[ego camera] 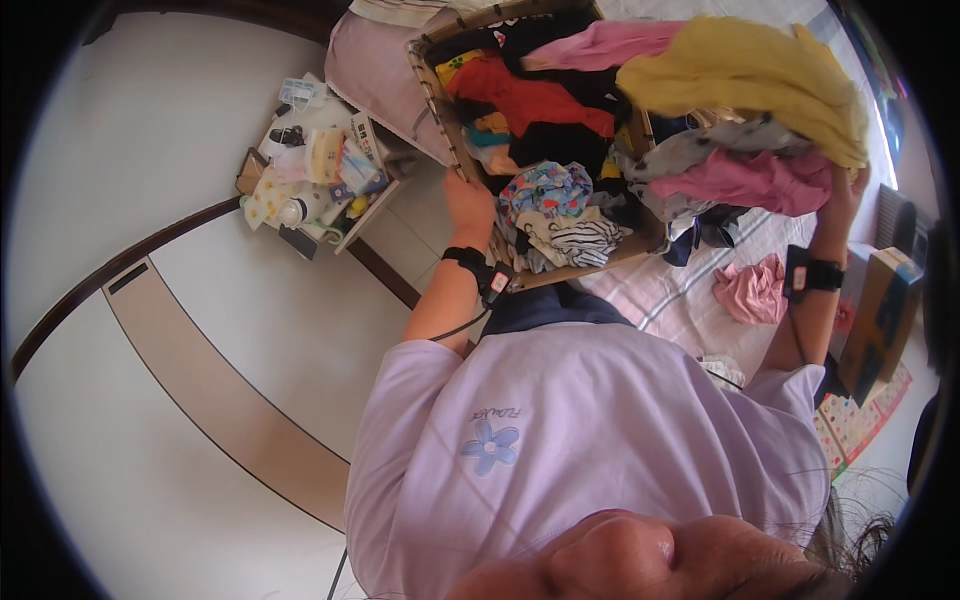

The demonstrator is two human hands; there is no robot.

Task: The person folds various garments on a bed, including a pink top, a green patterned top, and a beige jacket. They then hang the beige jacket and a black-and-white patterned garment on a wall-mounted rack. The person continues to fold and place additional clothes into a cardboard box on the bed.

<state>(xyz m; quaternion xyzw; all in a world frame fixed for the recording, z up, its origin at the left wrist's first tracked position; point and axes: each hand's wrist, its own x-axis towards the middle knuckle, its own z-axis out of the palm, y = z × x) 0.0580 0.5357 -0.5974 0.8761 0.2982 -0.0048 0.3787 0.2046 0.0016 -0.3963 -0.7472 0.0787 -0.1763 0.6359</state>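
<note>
A fabric storage box (429,97) with a brown rim stands in front of me, filled with clothes. My left hand (469,201) grips its left rim near the front corner. At the right, my right hand (847,191) holds a mustard-yellow garment (742,64), blurred and stretched out over the box's right side. A magenta garment (750,180) hangs against the same hand, with a grey patterned garment (720,142) beside it. Inside the box lie a red garment (525,94), a blue printed cloth bundle (547,189) and a black-and-white striped piece (592,241).
A crumpled pink cloth (752,289) lies on the striped bedsheet (660,296). Cardboard boxes (881,315) stand at the right. A cluttered small table (367,214) is at the left, near a white wardrobe (225,330). A pink pillow (375,71) lies behind the box's left side.
</note>
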